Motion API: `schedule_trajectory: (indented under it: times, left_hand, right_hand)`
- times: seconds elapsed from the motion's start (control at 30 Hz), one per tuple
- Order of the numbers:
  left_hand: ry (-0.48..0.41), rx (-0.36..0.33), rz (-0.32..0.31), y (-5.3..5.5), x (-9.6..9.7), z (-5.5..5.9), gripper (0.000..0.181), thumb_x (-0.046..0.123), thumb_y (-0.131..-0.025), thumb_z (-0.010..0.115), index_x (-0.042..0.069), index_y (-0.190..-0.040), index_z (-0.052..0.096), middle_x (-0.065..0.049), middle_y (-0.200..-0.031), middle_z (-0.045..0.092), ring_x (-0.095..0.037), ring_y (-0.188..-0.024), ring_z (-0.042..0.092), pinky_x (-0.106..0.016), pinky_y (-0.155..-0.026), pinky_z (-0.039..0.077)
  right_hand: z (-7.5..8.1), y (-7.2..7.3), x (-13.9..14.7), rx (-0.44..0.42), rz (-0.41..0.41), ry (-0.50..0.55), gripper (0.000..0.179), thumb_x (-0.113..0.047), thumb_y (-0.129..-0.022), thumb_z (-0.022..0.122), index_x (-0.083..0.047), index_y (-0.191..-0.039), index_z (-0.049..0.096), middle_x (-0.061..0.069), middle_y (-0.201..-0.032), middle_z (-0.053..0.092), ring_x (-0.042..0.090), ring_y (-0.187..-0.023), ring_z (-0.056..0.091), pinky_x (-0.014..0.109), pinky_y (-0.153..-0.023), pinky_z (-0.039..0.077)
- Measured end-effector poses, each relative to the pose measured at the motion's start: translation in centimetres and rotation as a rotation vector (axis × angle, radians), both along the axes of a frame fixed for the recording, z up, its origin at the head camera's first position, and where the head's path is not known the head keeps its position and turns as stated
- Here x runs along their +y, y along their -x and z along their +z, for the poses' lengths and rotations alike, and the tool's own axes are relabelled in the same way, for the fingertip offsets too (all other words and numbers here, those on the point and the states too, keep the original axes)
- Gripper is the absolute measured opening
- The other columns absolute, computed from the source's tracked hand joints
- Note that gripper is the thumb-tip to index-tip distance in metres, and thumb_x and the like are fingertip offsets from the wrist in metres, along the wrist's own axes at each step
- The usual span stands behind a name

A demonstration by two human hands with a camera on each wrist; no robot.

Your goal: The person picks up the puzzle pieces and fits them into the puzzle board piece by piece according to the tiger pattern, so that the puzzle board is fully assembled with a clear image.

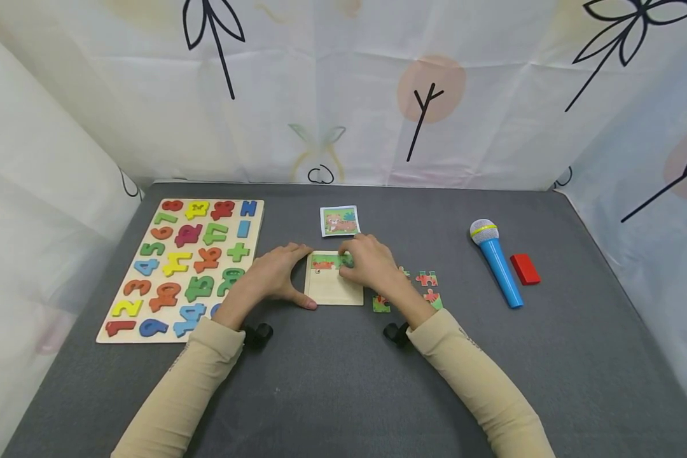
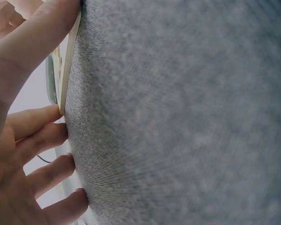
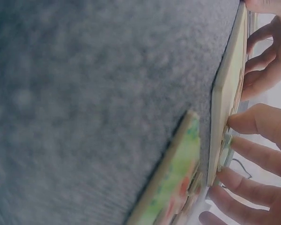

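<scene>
A shallow wooden puzzle tray (image 1: 334, 292) lies on the table in front of me, with some picture pieces (image 1: 322, 263) along its far edge. At the tray's left side, my left hand (image 1: 271, 275) holds it, thumb by the near corner and index finger by the far one. My right hand (image 1: 371, 264) reaches over the far right corner and pinches a green jigsaw piece (image 3: 225, 149) between thumb and fingers, against the tray. Several loose jigsaw pieces (image 1: 427, 278) lie right of the tray, partly hidden by the right wrist.
Behind the tray lies a small picture card (image 1: 340, 221). A wooden number board (image 1: 174, 273) takes up the left side. To the right are a blue toy microphone (image 1: 499, 267) and a red block (image 1: 525, 270). Printed cloth (image 1: 355, 95) hangs behind the table.
</scene>
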State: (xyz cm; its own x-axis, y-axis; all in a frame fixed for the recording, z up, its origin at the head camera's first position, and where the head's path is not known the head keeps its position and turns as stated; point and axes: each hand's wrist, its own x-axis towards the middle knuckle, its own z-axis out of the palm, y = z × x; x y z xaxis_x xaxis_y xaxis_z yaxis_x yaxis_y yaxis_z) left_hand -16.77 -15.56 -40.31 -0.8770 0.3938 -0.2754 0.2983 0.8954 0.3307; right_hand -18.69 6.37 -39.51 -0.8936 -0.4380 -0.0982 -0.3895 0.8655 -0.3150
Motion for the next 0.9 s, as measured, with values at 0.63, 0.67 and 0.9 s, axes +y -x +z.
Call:
schedule_trajectory:
  times: [0.63,0.67,0.9]
  left_hand:
    - [-0.016,0.040,-0.021,-0.13,-0.02,-0.13,0.115,0.063,-0.064,0.091,0.011,-0.155,0.043,-0.019,-0.156,0.047,-0.042,-0.141,0.049,-0.060,-0.108,0.048]
    - [-0.014,0.038,-0.021,-0.11,-0.02,-0.13,0.115,0.063,-0.064,0.091,0.011,-0.155,0.043,-0.019,-0.156,0.047,-0.042,-0.141,0.049,-0.060,-0.108,0.048]
    - [-0.012,0.017,-0.009,-0.03,-0.02,0.05,0.115,0.063,-0.064,0.091,0.012,-0.156,0.042,-0.018,-0.156,0.047,-0.042,-0.142,0.048,-0.062,-0.107,0.048]
  right_hand:
    - [0.40,-0.33,0.50,-0.007,-0.022,0.017,0.029,-0.025,-0.094,0.075,-0.013,-0.120,0.077,0.015,-0.125,0.069,0.035,-0.115,0.065,0.052,-0.084,0.060]
    - [0.38,-0.32,0.49,-0.009,-0.027,0.016,0.028,-0.026,-0.094,0.075,-0.014,-0.119,0.077,0.015,-0.125,0.069,0.035,-0.115,0.065,0.052,-0.084,0.060]
    - [0.38,-0.24,0.43,-0.033,-0.058,0.020,0.028,-0.027,-0.093,0.075,-0.014,-0.118,0.078,0.014,-0.127,0.069,0.034,-0.118,0.065,0.053,-0.086,0.060]
